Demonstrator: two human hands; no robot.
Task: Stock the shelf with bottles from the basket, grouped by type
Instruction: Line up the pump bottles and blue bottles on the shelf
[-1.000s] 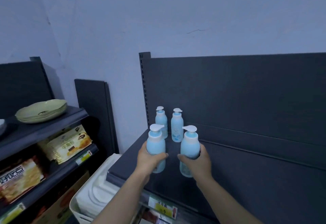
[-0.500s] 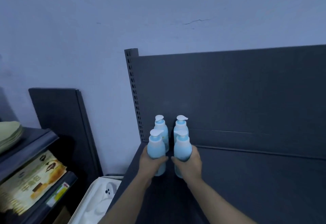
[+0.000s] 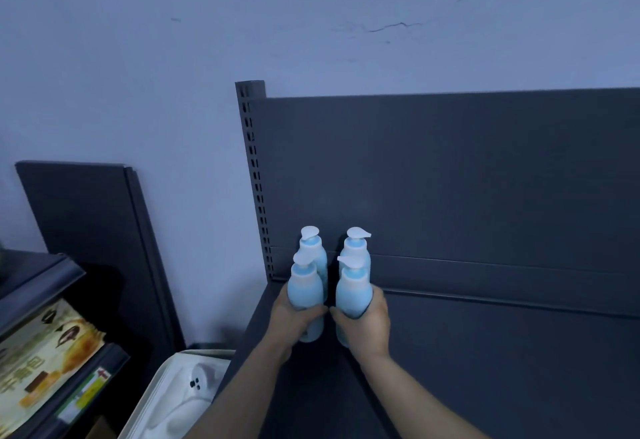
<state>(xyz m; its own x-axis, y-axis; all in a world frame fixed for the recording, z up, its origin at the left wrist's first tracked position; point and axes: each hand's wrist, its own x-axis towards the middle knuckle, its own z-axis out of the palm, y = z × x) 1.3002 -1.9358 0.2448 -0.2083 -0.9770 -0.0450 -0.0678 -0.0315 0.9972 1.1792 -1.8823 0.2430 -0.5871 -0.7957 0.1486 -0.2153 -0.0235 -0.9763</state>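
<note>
left hand (image 3: 294, 317): bare | right hand (image 3: 371, 321): bare | forearms (image 3: 417, 391): bare to frame edge

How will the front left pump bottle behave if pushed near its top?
Probably tips: the front left bottle is tall and narrow. Smooth plastic likely slides on the flat shelf. Seems rigid: the left hand grips it undented.

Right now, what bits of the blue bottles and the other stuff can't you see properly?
All in the head view:
- The front pale-blue plastic pump bottles: labels and middles covered by the left hand and right hand.
- The rear pale-blue pump bottles: bodies hidden behind the front pair.
- The white plastic basket: cut off by the bottom edge.
- The yellow snack packets: print blurred, cut by the left edge.
</note>
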